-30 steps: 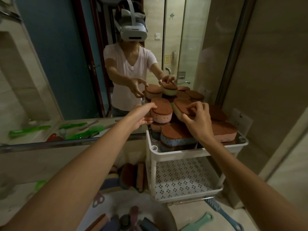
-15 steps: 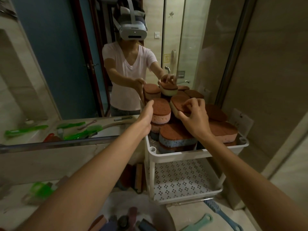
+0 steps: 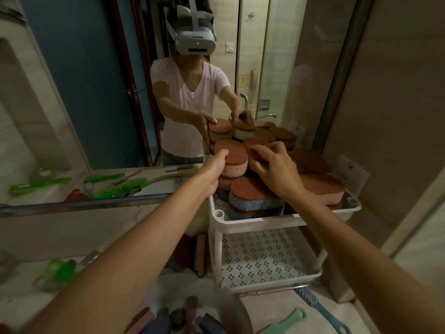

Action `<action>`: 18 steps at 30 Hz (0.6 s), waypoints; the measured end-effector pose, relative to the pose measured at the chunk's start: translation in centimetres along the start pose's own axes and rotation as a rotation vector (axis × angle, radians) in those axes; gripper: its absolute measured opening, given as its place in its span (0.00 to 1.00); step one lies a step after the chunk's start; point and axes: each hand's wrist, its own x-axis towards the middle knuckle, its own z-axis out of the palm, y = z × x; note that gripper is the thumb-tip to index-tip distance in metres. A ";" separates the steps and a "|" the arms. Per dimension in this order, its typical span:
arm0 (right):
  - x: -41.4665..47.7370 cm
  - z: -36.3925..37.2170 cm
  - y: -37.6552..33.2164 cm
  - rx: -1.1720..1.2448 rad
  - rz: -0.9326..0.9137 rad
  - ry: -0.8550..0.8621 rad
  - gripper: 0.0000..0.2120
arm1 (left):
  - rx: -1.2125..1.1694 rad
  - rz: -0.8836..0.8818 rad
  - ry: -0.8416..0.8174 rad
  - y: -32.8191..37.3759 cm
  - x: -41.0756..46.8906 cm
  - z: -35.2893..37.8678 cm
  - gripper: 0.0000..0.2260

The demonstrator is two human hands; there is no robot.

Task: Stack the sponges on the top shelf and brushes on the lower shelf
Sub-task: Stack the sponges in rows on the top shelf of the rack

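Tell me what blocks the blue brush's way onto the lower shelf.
Nothing visible does: the lower shelf is open at the front, and the blue brush lies just before its front rim.

Just one head-worn wide-angle cam here. It looks forward and down at the white two-tier rack (image 3: 284, 219) from close up, with the sponges (image 3: 252, 191) piled on top within easy reach. The mirror (image 3: 96, 92) dead ahead shows that same pile from the far side.
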 end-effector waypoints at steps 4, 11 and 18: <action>0.2 -0.1 0.2 -0.067 -0.004 -0.067 0.21 | 0.037 0.006 -0.003 -0.1 0.2 -0.1 0.23; 0.3 -0.3 -0.2 -0.267 -0.017 -0.119 0.22 | 0.135 0.006 0.036 0.2 0.1 0.2 0.26; -1.1 -1.0 -3.2 -0.166 -0.141 -0.007 0.21 | 0.164 0.106 0.158 1.5 -2.2 -0.9 0.22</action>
